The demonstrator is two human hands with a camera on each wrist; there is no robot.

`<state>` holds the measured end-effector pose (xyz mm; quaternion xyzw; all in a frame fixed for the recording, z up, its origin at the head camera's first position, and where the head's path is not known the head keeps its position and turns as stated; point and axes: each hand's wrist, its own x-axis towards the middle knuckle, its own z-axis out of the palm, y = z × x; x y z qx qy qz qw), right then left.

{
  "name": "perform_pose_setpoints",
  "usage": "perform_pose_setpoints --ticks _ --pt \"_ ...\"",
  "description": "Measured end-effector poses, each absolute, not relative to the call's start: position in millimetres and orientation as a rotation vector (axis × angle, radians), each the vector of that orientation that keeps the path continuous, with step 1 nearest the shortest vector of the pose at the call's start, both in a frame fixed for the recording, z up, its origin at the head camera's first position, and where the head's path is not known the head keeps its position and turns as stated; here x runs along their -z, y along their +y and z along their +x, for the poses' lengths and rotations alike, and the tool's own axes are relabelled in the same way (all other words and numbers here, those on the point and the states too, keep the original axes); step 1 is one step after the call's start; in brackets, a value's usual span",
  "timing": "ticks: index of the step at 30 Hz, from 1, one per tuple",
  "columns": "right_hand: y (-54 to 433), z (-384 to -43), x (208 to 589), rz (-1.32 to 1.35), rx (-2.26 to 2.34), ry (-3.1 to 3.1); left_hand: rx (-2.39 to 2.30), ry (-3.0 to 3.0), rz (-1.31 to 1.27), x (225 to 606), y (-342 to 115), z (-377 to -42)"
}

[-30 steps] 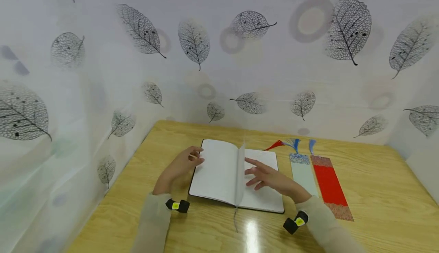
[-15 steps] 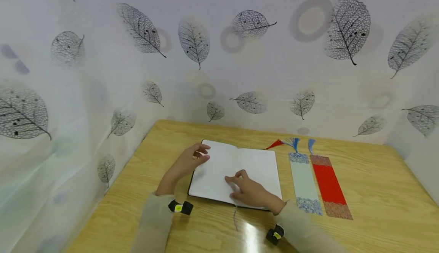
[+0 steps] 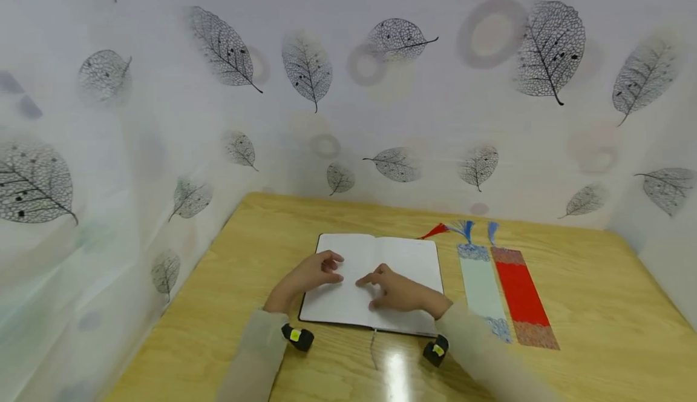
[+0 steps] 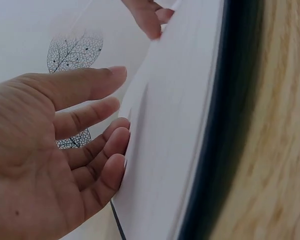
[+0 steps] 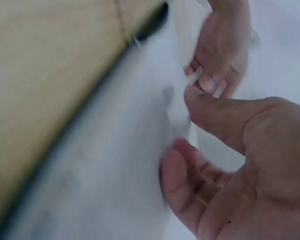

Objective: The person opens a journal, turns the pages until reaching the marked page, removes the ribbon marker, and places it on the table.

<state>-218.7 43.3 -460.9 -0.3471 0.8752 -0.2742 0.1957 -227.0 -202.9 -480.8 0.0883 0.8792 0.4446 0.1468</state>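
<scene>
An open notebook (image 3: 408, 257) with blank white pages and a dark cover lies flat on the table, a thin ribbon hanging from its spine. Over its left page is my left hand (image 3: 310, 275), fingers loosely bent, holding nothing; in the left wrist view its fingertips (image 4: 115, 172) come right at the paper. My right hand (image 3: 403, 293) reaches across the spine, its index fingertip at the left page near the fold. Seen from the right wrist, the right thumb (image 5: 217, 115) is extended and the other fingers are loosely curled against the page.
Right of the notebook lie a pale green bookmark (image 3: 481, 287) with blue patterned ends and a red bookmark (image 3: 523, 293). Blue tassels (image 3: 467, 229) and a red tassel (image 3: 435, 230) lie above them. A leaf-patterned curtain (image 3: 348, 117) stands behind the wooden table (image 3: 588, 293).
A page that stood upright at the spine has gone down flat to the left. My right hand has moved left over the fold, and my left hand has slid rightward from the edge onto the page.
</scene>
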Motion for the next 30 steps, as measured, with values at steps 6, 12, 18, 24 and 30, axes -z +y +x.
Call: perform_pose_setpoints --ticks 6,12,18,24,30 --pt "83.4 -263.9 452.9 -0.886 0.689 2.66 -1.195 2.558 0.292 484.7 -200.5 -228.8" --pt "120.8 -296.8 460.0 -0.68 0.474 2.784 -1.175 2.572 0.31 482.3 -201.6 -227.3" --pt "133.4 -305.9 463.2 -0.688 0.415 2.82 -1.147 2.58 0.344 480.2 -203.9 -229.9" --pt "130.4 -302.9 458.1 -0.684 0.393 2.842 -1.116 2.596 0.357 479.5 -205.9 -230.7" --pt "130.9 -297.8 458.7 -0.618 0.452 2.867 -1.108 2.593 0.331 478.7 -202.8 -224.9"
